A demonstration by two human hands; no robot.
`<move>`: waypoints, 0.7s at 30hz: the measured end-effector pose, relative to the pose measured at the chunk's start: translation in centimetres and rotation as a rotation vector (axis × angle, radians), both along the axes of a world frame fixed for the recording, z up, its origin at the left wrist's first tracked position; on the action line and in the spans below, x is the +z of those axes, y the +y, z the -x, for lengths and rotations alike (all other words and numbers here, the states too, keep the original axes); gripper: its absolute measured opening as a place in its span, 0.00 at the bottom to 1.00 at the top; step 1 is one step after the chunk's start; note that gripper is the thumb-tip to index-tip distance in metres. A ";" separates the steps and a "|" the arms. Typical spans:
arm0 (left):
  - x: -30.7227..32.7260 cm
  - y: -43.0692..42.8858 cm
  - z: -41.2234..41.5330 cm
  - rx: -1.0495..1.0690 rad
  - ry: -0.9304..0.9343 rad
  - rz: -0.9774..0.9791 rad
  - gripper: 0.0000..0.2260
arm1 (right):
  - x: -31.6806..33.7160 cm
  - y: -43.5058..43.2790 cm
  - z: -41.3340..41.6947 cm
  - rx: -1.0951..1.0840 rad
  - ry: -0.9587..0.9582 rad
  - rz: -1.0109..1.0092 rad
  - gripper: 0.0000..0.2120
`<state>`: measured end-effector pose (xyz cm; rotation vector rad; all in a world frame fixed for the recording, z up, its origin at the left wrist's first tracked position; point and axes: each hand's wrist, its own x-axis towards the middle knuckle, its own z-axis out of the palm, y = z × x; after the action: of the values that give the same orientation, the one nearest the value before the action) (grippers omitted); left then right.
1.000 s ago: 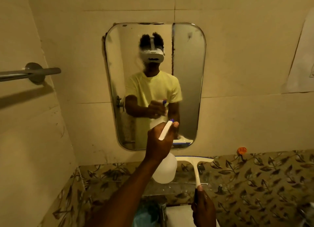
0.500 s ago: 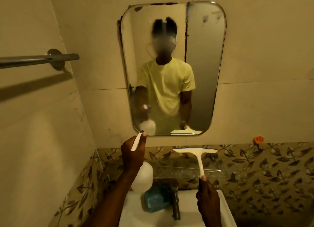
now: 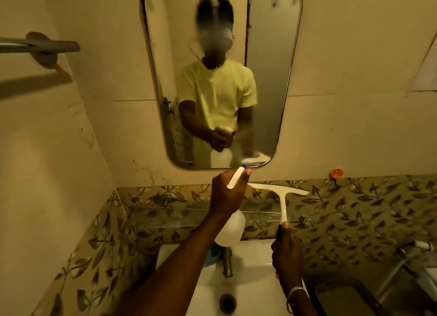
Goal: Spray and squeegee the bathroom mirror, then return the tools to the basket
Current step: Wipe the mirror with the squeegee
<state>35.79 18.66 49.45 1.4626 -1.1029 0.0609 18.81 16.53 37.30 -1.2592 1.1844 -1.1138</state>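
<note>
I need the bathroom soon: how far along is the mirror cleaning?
Early on. Done: both tools are picked up. In hand: the left hand aims the white plastic spray bottle at the rounded wall mirror, with a misty patch near its lower right. The right hand holds the white T-shaped squeegee clear of the glass. Left: squeegeeing and returning the tools; no basket is clearly visible.

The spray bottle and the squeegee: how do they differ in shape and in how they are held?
The spray bottle is rounded and hangs below the left hand; the squeegee is flat, T-shaped, and stands upright above the right hand. The bottle's nozzle points at the mirror; the squeegee's blade stays below it. Both are white.
</note>
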 end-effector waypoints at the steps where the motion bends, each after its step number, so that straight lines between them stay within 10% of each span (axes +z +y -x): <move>1: -0.3 -0.3 0.5 0.010 0.011 -0.008 0.14 | 0.2 -0.1 0.2 0.002 -0.020 -0.003 0.30; 8: -0.3 0.8 -1.5 0.013 0.020 0.036 0.14 | 8.5 -2.2 0.7 0.132 -0.210 0.118 0.14; 21: 6.4 3.3 -5.4 0.002 0.094 0.195 0.12 | 40.0 -7.7 -5.8 0.228 -0.414 0.637 0.19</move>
<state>41.21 21.94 55.85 1.2791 -0.9911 0.0981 24.56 8.82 77.32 -1.4863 0.3651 -1.5459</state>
